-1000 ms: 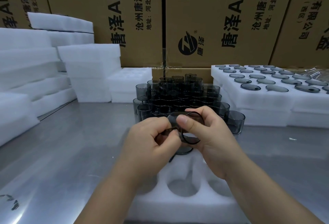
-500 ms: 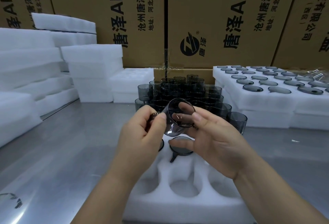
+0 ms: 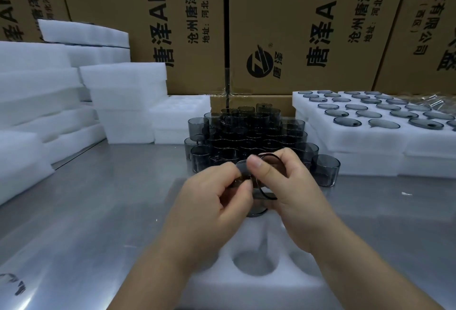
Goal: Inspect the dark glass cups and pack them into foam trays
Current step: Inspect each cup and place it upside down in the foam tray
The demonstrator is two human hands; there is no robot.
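Both hands hold one dark glass cup [image 3: 267, 187] tilted on its side above a white foam tray [image 3: 259, 282]. My left hand [image 3: 212, 198] grips its left part with curled fingers. My right hand [image 3: 291, 186] pinches it from the right, thumb on top. A packed cup [image 3: 256, 212] sits in a tray hole just under the hands. Behind the hands stands a stacked pile of dark cups [image 3: 249, 134], with a single cup [image 3: 325, 170] at its right.
Filled foam trays [image 3: 370, 134] lie stacked at the right. White foam trays [image 3: 125, 102] are piled at the left and back left. Cardboard boxes [image 3: 283, 28] wall off the rear. The steel table [image 3: 86, 211] shows bare at the left.
The cup has been turned in my hands and brought lower and nearer. My right thumb now lies over its top, where before the right fingers were spread behind it.
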